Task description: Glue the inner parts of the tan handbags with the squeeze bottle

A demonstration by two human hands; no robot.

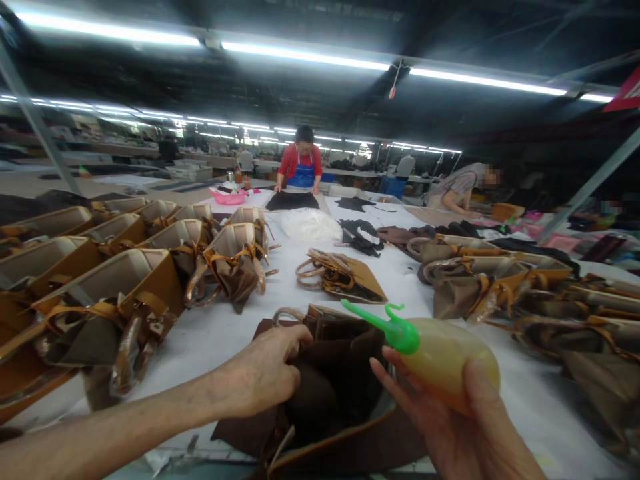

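In front of me an unfinished dark brown bag point(345, 447) lies on the white table, its opening towards me and its inside in shadow. My left hand point(275, 367) reaches over the bag's left side. Its fingers are closed on the far edge of the brown fabric, with the fingertips partly hidden. My right hand point(440, 420) is wrapped round a squeeze bottle point(453, 353), tilted on its side above the right part of the bag. Yellowish liquid shows through the bottle, and its green nozzle point(375, 320) points left over the opening.
A tan and brown handbag point(350, 273) lies just beyond. Rows of similar bags point(145, 280) stand left, with more bags point(480, 287) right. A white bundle point(310, 227) and dark fabric pieces point(363, 237) lie farther back. Across the table a person point(300, 163) handles black fabric; another person point(455, 190) bends at right.
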